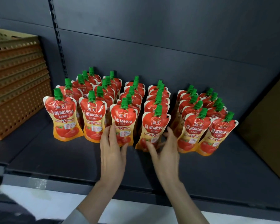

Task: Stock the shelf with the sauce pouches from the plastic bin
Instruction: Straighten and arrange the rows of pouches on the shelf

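- On the dark shelf (71,159), tomato sauce pouches (94,120) with green caps are standing upright in six rows running from front to back, labels facing outward.
- The left hand (111,147) is holding the third row's front pouch (124,123): its fingers are lying nearly straight along the pouch's left edge and the thumb is pressing on the lower front.
- The right hand (165,151) is holding the fourth row's front pouch (153,126), which is leaning slightly. The thumb is resting on its lower front and the fingers are curling loosely round its right side.
- The stocking is looking well advanced. Both hands appear to be settling or straightening front pouches, not fetching new ones, and bare shelf is showing in front of the rows and at the right.
- An orange perforated plastic bin (18,94) is sitting on the shelf just left of the rows. Its inside is facing away and the frame edge is cutting it off, so whether any pouches are waiting in it cannot be told.
- The front pouches are hiding the rear ones apart from their caps, so an exact count is not possible.
- A brown cardboard panel (268,126) is partly showing at the right edge.
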The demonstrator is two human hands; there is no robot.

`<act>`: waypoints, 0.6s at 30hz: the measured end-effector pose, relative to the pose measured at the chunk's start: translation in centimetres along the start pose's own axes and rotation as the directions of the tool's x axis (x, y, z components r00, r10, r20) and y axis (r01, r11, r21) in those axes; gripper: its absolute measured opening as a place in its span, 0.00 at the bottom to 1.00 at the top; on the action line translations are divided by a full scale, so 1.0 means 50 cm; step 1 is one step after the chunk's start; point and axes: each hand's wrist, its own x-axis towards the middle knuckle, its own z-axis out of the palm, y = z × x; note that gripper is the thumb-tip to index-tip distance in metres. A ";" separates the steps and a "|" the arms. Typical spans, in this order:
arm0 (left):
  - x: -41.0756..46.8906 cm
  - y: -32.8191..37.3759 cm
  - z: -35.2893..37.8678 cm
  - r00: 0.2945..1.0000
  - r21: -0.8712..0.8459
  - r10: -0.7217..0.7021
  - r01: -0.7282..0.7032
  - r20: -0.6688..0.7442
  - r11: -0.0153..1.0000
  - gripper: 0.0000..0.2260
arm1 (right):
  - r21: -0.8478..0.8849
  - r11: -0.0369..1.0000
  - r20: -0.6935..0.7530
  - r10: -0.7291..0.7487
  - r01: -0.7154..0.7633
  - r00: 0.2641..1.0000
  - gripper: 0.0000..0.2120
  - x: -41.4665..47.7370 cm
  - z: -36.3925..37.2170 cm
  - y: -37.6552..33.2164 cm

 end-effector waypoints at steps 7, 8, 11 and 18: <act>0.018 -0.010 0.018 0.998 0.067 -0.046 0.044 0.034 0.997 0.37 | -0.058 0.996 0.030 0.071 -0.069 0.997 0.30 0.015 0.051 0.016; 0.019 -0.011 0.020 0.998 0.074 -0.048 0.045 0.032 0.996 0.37 | -0.063 0.995 0.021 0.078 -0.076 0.997 0.28 0.016 0.052 0.018; 0.023 -0.013 0.023 0.998 0.073 -0.056 0.054 0.032 0.996 0.38 | -0.089 0.995 0.018 0.054 -0.053 0.998 0.26 0.018 0.056 0.027; 0.010 0.014 0.009 0.999 0.014 0.006 -0.006 -0.039 1.000 0.34 | -0.083 0.996 -0.012 -0.010 0.009 1.000 0.31 0.002 0.021 0.035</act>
